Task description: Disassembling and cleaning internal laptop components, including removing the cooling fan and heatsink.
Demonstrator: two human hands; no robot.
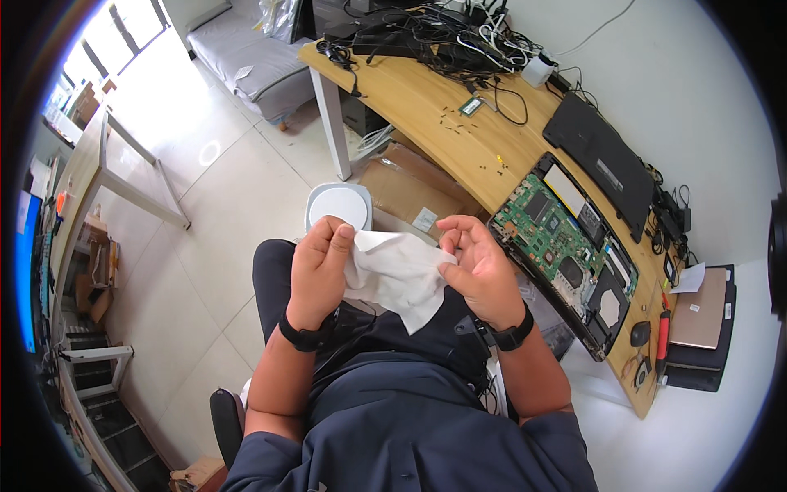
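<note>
A thin white wipe or tissue (395, 275) is spread between my two hands above my lap, with one corner hanging down. My left hand (320, 271) pinches its upper left edge between thumb and fingers. At the opposite side, the thumb and fingers of my right hand (485, 275) close on the right edge. To the right on the desk lies an opened laptop (549, 238) with its green circuit board bare. Behind it rests a black laptop bottom cover (602, 164).
The wooden desk (410, 86) carries small loose screws (455, 120), a memory module (471, 107), tangled cables (459, 45), a mouse (642, 333) and a red-handled tool (663, 332). Below are a white bin (338, 207) and a cardboard box (410, 184). A second table (102, 160) stands left.
</note>
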